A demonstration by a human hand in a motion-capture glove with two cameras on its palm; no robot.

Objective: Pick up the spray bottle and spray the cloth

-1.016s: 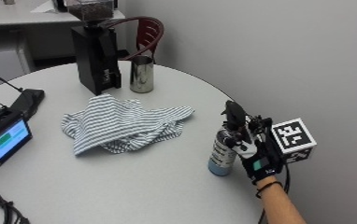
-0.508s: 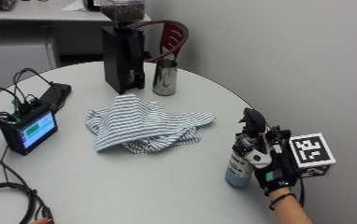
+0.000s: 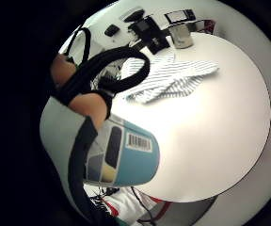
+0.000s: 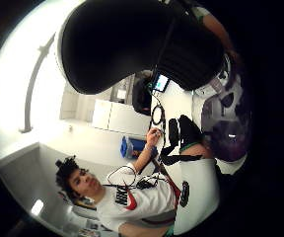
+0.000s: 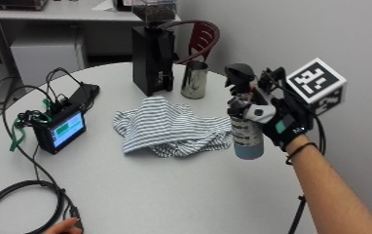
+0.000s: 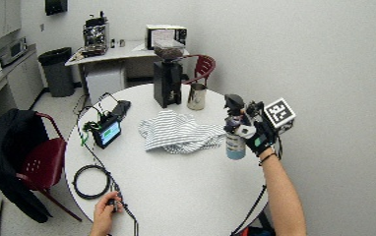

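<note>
In the outside view my gloved right hand (image 5: 282, 122) grips the spray bottle (image 5: 247, 139) around its neck, upright and lifted a little off the round white table (image 5: 173, 195). The bottle has a pale blue body and a black spray head, whose nozzle points left, over the cloth. The striped grey-and-white cloth (image 5: 170, 127) lies crumpled on the table, just left of the bottle. The wide outside view shows the same: hand (image 6: 260, 136), bottle (image 6: 235, 145), cloth (image 6: 175, 132). In the little finger side palm view the bottle's blue base (image 3: 128, 153) is close, with the cloth (image 3: 173, 80) beyond.
A black coffee grinder (image 5: 152, 53) and a metal cup (image 5: 194, 80) stand behind the cloth. A small screen device (image 5: 60, 129) with cables (image 5: 17, 204) sits at the table's left. A bare hand (image 5: 66, 226) rests at the front edge. A red chair (image 5: 202, 39) stands behind.
The bottle stood on the table near its right edge with my hand around it; now it is raised and closer to the cloth. The outside camera has also shifted.
</note>
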